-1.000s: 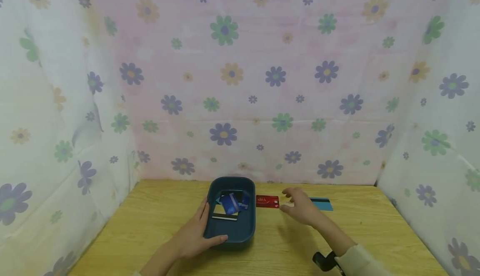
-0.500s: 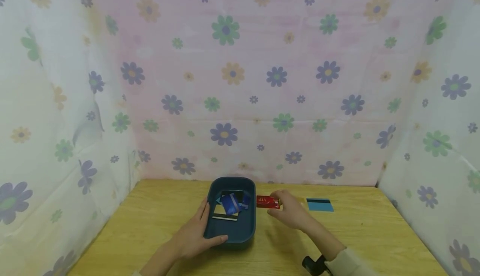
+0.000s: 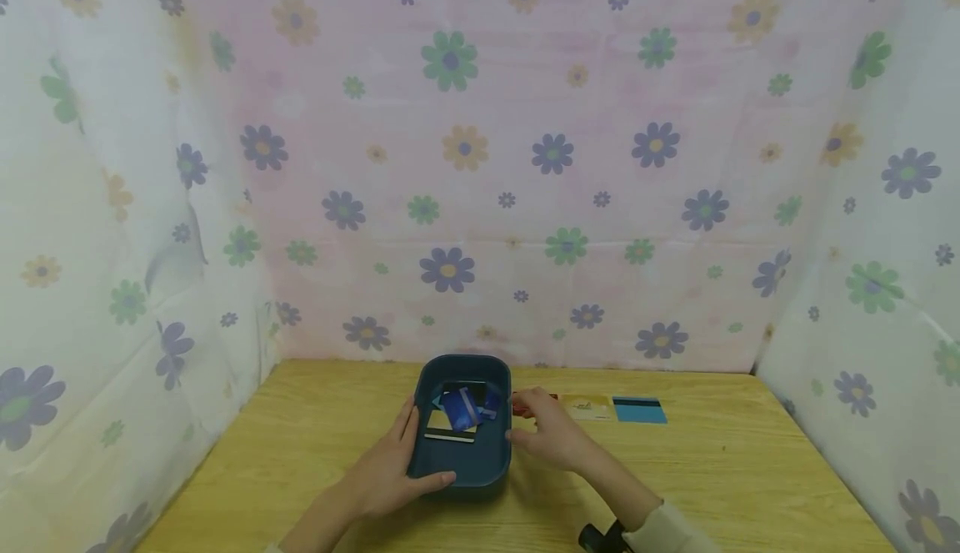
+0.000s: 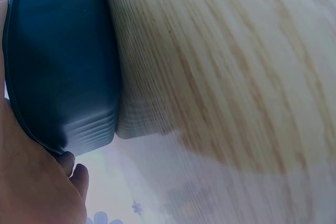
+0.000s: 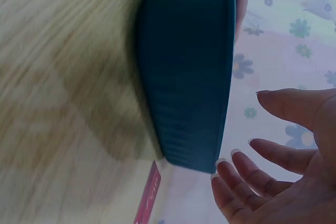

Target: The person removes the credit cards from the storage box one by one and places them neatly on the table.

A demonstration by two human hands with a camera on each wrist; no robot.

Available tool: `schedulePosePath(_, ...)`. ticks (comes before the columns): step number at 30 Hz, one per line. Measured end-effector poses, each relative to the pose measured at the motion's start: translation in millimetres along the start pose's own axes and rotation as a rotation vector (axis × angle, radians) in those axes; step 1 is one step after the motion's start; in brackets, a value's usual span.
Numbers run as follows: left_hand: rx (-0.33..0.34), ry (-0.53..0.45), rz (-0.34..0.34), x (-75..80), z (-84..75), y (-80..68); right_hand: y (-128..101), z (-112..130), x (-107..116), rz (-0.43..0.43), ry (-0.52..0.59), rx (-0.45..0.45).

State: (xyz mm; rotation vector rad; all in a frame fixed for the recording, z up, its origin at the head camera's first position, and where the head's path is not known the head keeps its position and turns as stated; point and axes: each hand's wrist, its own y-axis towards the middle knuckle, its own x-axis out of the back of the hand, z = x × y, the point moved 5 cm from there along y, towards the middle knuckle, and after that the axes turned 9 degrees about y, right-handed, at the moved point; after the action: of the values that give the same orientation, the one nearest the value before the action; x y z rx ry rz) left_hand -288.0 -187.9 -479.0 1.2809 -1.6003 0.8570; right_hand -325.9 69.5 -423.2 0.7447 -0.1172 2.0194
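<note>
red card (image 3: 534, 398) beside right grip (image 3: 546, 433), unheld

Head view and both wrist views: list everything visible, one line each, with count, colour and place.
Rounded plastic tray: one, dark teal, table centre.
Cards in tray: several, blue, white and black, piled inside; exact count unclear.
Red card: one, flat on the table right of the tray, mostly hidden by the right hand.
Beige card: one, right of the red card.
Blue card with black stripe: one, furthest right.
Wooden table: one, light brown.
Flowered cloth: pink-white, behind and both sides.
Left hand: holds the tray's left and near rim.
Right hand: fingers spread, over the red card beside the tray.
</note>
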Motion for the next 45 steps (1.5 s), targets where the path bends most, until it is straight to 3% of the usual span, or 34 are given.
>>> schedulePosePath(8, 0.001, -0.005, 0.001, -0.3, 0.5, -0.5, 6.4, 6.1, -15.2, 0.001, -0.02, 0.002)
schedulePosePath(22, 0.014, 0.008, 0.01, -1.6, 0.3, 0.2, 14.8, 8.3, -37.8, 0.027, 0.039, 0.035)
schedulePosePath(33, 0.011, -0.005, 0.017, 1.2, 0.0, -1.3, 32.6, 17.4, -62.8, 0.063, -0.053, -0.033)
schedulePosePath(39, 0.002, -0.008, 0.025, 1.3, -0.7, -2.1, 45.4, 17.4, -75.1, 0.029, -0.045, -0.08)
schedulePosePath(45, -0.002, -0.025, 0.029, 0.1, -1.0, -0.2, 61.6, 1.7, -83.8, -0.035, -0.041, -0.167)
